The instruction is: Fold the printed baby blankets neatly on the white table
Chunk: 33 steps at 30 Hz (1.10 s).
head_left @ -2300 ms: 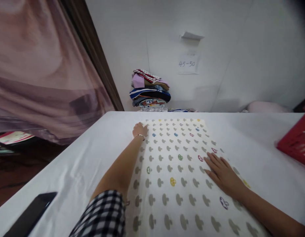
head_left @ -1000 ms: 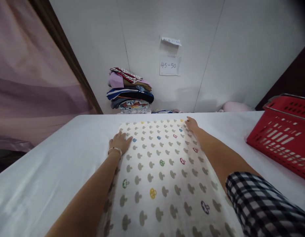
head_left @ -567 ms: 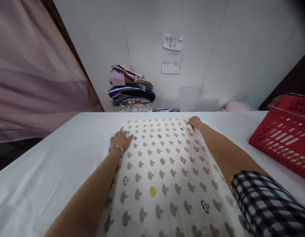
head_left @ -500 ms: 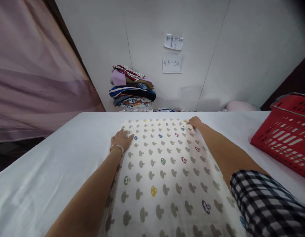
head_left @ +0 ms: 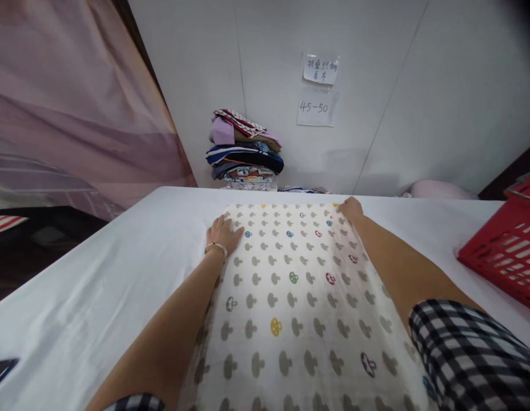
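A white cloth (head_left: pixel 282 291) printed with grey and a few coloured mushrooms lies lengthwise before me, folded into a long strip. My left hand (head_left: pixel 224 234) rests flat on its left edge near the far end, fingers spread, a bracelet at the wrist. At the far right corner, my right hand (head_left: pixel 351 209) has its fingers closed on the cloth's edge; the fingertips are partly hidden. The near end of the cloth runs out of view at the bottom.
The cloth lies on a white-covered table (head_left: pixel 132 274). A stack of folded fabrics (head_left: pixel 245 151) stands beyond its far edge, against a wall with two paper notes (head_left: pixel 317 91). To the right is a red plastic basket (head_left: pixel 509 245). A dark flat object (head_left: pixel 1 371) sits at the near left.
My view has turned slightly left, so everything appears further right. Both hands keep their places on the cloth. The dark object at the near left has come into view.
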{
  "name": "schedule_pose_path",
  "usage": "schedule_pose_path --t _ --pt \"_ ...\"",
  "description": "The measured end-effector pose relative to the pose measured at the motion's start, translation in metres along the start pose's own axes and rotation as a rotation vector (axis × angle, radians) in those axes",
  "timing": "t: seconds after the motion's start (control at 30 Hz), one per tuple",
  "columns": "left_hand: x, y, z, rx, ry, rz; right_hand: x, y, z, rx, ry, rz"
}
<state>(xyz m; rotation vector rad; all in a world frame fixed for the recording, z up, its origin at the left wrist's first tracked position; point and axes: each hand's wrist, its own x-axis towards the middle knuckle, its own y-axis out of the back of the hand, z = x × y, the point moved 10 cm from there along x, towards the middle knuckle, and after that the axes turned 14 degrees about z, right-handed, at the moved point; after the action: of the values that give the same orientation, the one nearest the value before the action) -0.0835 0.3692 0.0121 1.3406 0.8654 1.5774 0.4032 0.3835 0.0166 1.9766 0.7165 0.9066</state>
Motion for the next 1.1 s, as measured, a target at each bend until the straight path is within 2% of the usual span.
schedule_pose_path --t 0.07,0.13,0.2,0.3,0.37,0.43,0.5,0.53,0.63,0.73,0.87,0.97,1.1 --pt "0.000 0.000 0.000 0.004 -0.009 0.006 -0.002 0.003 0.007 -0.027 -0.073 0.030" --pt "-0.001 -0.006 0.000 0.001 -0.008 -0.041 -0.006 0.002 0.010 -0.040 -0.101 0.033" --pt "-0.002 -0.011 -0.001 -0.005 0.001 -0.095 -0.010 0.001 0.007 -0.042 -0.078 0.019" --pt "-0.003 -0.012 -0.001 -0.016 0.008 -0.109 -0.019 0.007 0.000 -0.047 -0.034 0.034" --pt "-0.003 -0.011 -0.001 -0.020 0.010 -0.107 -0.029 0.018 -0.014 -0.035 0.080 0.101" --pt "-0.004 -0.010 0.000 -0.020 0.012 -0.106 -0.048 0.026 -0.041 -0.002 0.330 0.156" --pt "-0.004 -0.010 0.000 -0.015 0.007 -0.102 -0.073 0.021 -0.062 0.000 0.570 0.099" --pt "-0.004 -0.010 0.000 -0.012 0.004 -0.100 -0.082 0.013 -0.064 -0.023 0.617 0.030" --pt "-0.003 -0.011 0.000 -0.010 0.003 -0.112 -0.089 -0.010 -0.051 -0.132 0.532 -0.155" --pt "-0.003 -0.011 -0.001 -0.021 0.004 -0.130 -0.087 -0.016 -0.043 -0.178 0.466 -0.184" --pt "-0.003 -0.010 0.000 -0.024 -0.003 -0.124 -0.087 -0.010 -0.034 -0.189 0.434 -0.139" --pt "-0.004 -0.010 0.000 -0.021 -0.002 -0.128 -0.095 -0.004 -0.026 -0.177 0.403 -0.183" --pt "-0.003 -0.007 -0.002 -0.018 -0.020 -0.186 -0.129 0.017 -0.028 -0.169 0.411 -0.227"
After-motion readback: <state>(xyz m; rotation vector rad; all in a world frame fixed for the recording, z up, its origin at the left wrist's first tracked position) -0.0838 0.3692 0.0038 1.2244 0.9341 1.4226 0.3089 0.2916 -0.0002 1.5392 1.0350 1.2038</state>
